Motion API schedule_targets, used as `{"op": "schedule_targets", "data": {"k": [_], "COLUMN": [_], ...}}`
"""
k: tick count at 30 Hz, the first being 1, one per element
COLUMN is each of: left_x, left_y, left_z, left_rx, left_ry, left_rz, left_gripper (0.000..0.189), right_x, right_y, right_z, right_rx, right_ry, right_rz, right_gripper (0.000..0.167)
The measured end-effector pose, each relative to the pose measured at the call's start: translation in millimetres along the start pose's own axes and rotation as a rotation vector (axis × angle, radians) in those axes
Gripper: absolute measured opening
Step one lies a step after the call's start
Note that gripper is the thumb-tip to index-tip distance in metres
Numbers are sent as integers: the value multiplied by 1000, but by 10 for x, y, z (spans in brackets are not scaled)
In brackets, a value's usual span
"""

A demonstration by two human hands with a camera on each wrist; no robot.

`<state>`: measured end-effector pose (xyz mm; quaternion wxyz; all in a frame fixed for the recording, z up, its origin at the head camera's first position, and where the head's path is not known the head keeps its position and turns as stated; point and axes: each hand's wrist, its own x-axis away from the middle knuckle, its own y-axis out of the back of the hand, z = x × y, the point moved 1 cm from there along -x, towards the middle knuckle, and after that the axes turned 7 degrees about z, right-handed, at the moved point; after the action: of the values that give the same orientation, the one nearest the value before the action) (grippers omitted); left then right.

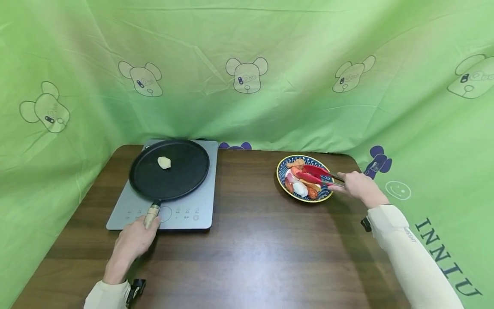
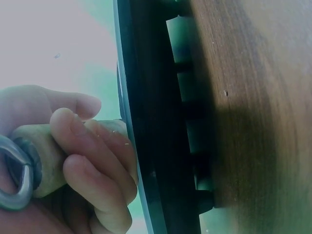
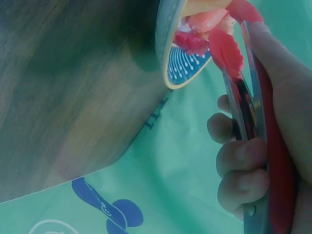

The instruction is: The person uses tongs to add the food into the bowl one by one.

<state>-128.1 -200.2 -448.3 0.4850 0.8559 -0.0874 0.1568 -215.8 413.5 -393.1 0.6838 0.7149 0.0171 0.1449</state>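
My left hand (image 1: 135, 238) grips the wooden handle (image 1: 152, 214) of a flat black frying pan (image 1: 177, 180); in the left wrist view the fingers curl round that handle, with a metal ring (image 2: 22, 173) at its end. On the pan lies one pale yellow, oval piece of food (image 1: 164, 162). Over at the right, my right hand (image 1: 360, 187) holds red-tipped metal tongs (image 1: 322, 176). Their parted red tips reach over a blue patterned plate (image 1: 282, 187) with a yellow rim. White, pink, orange and brown food pieces (image 1: 300, 188) fill the plate.
The pan sits on a grey induction cooker (image 1: 210, 189) with touch controls near its front. Everything stands on a brown wooden table (image 1: 247, 240). Green cloth (image 1: 200, 111) with bear drawings hangs behind and at both sides, right up to the table's back edge.
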Motion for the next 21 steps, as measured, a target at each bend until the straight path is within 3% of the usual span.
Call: {"op": "schedule_targets", "data": {"k": [11, 21], "left_x": [-1, -9], "left_y": [-1, 12], "left_z": [-3, -1], "left_rx": [6, 1], "left_ry": [-11, -12], "left_rz": [-5, -8], "left_gripper": [73, 71], "right_x": [20, 10], "right_y": [40, 65], "right_z": [-23, -61], "right_rx": [42, 26], "right_ry": [-13, 52], "right_rz": [-26, -10], "right_gripper": [64, 66]}}
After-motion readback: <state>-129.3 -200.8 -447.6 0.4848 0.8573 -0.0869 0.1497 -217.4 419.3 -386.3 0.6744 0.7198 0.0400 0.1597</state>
